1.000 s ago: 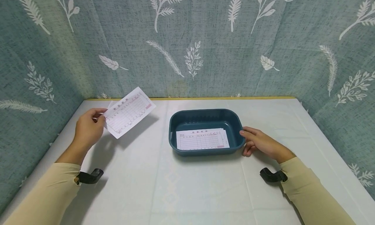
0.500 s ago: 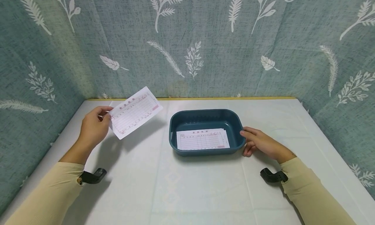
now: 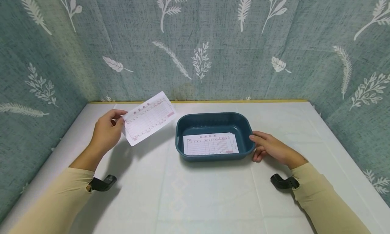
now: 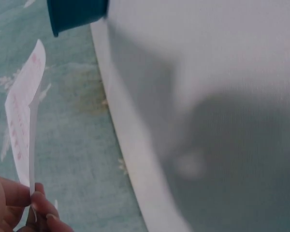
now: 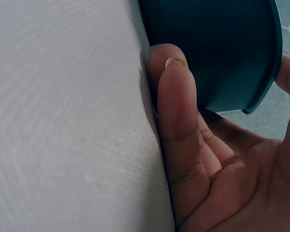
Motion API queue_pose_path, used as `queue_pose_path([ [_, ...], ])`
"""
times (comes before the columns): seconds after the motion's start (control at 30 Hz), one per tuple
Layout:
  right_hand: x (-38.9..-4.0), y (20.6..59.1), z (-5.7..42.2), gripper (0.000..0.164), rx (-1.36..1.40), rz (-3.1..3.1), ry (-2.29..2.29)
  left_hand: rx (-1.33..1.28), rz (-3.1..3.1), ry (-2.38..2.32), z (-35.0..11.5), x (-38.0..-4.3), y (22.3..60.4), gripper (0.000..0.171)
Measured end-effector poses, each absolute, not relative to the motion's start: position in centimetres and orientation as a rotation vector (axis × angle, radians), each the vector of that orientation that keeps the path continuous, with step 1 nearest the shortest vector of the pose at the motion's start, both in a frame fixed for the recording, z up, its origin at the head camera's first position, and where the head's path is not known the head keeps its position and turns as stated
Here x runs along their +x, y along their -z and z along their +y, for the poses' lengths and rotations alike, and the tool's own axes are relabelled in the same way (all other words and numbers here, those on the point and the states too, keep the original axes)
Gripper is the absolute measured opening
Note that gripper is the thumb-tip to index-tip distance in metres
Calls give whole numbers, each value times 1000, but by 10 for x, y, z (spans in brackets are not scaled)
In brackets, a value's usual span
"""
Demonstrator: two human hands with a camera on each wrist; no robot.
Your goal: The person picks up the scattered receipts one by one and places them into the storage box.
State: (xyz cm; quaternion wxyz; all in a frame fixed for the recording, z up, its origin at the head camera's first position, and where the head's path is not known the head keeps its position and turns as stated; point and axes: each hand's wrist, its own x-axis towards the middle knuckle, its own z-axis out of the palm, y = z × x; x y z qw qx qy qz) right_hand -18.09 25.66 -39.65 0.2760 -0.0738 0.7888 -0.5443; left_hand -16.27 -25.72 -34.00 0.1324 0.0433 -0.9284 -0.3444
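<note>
My left hand [image 3: 106, 132] pinches a printed receipt form [image 3: 149, 118] by its left end between thumb and fingers. The form is held tilted above the white table, left of a dark teal plastic basin [image 3: 182, 156]. From the left wrist view, the form [image 4: 26, 111] is seen nearly edge-on and slightly bent. Inside the basin lies a small stack of similar forms [image 3: 210, 144], near its front wall. At the basin's right end, my right hand [image 3: 271, 147] grips the wall, thumb at the rim and fingers [image 5: 179, 106] low against the outside, resting along the tabletop.
A white cloth covers the table [image 3: 207, 196], with a yellow strip [image 3: 274, 101] along its back edge. Teal leaf-patterned fabric [image 3: 225, 64] rises behind and at both sides. Black wrist straps [image 3: 102, 184] sit on both sleeves.
My left hand has moved right with the receipt form, bringing it nearer the basin. The right hand, the basin and the stack inside stay in place.
</note>
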Motion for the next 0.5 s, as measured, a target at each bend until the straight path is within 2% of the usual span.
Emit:
queue_pose_path([
  [0.5,-181,395,257,79,-200,2115,1460,79,-2700,1028,-242,-167,341,30],
])
